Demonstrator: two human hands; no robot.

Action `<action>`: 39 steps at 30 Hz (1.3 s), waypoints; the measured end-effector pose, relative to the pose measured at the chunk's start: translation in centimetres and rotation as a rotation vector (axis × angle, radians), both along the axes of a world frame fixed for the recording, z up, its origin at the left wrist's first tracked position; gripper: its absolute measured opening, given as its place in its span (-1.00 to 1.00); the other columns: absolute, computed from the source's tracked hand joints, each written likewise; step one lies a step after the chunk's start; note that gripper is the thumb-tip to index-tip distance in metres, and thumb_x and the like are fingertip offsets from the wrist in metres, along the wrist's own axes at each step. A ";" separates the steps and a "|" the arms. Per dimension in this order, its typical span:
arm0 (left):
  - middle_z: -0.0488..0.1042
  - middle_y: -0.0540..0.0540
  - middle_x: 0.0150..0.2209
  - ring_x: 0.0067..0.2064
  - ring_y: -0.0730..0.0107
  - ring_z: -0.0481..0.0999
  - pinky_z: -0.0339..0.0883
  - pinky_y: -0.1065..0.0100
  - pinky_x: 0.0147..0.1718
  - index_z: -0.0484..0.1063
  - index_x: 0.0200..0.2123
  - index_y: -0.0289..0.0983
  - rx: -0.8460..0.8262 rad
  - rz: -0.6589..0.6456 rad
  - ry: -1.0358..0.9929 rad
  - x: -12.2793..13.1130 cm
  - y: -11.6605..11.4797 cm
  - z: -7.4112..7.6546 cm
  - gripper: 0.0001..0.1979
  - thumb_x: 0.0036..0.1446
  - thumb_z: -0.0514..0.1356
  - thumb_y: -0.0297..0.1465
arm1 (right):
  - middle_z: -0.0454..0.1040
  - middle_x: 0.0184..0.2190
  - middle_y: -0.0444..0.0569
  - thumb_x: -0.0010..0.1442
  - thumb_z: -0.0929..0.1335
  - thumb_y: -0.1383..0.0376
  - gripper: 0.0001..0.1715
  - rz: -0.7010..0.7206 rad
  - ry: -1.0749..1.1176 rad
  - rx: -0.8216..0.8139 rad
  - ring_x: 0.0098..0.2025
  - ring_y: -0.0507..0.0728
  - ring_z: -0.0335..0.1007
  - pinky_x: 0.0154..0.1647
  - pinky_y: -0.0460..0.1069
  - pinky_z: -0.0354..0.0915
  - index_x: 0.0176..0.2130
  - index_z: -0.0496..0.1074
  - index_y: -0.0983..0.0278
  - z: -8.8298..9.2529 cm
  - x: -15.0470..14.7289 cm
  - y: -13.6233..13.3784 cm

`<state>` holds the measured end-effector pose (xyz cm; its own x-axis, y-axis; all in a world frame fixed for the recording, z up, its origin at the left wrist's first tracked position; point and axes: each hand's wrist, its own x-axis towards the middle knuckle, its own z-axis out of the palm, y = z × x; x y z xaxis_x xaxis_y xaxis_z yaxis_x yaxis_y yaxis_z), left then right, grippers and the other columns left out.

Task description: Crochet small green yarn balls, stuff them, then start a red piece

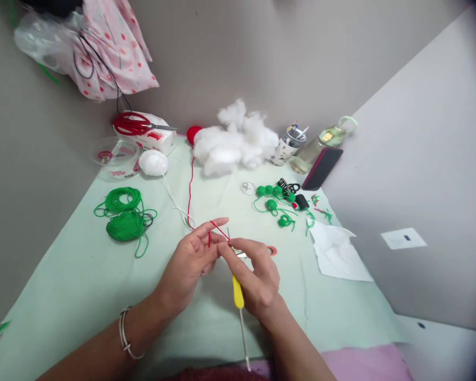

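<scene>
My left hand [196, 251] is closed on red yarn [190, 193], which loops over its raised index finger and runs back to a red ball [193, 134]. In my right hand [256, 272] is a crochet hook [238, 293] with a yellow handle, its thin rear shaft pointing down toward me. The fingertips of both hands meet at the hook's working end, so any stitches there are mostly hidden. Just beyond my right fingers lie small scissors with an orange handle [272, 251], partly covered by the hand. White yarn [174, 201] trails near my left hand.
Green yarn [125, 226] lies left, with a white yarn ball [153, 162] behind it. White stuffing [238, 143] sits at the back. Green crocheted balls [271, 206], a phone [322, 168], a bottle [317, 148] and white paper [337, 251] are right. Red scissors [133, 124] rest on a box [158, 138].
</scene>
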<state>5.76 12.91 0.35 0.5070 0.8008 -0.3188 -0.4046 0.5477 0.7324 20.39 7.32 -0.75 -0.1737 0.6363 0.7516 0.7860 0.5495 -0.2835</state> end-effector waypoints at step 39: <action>0.40 0.07 -0.41 -0.57 0.69 0.08 -0.08 0.48 -0.59 0.57 0.11 -0.15 0.011 0.047 0.052 0.2 -0.4 0.1 -0.53 0.10 0.43 -0.40 | 0.55 -0.30 -0.04 0.35 0.38 0.33 -0.79 0.051 0.797 -0.384 -0.35 0.08 0.51 -0.36 -0.01 0.45 -0.13 0.64 0.11 -0.1 0.0 0.7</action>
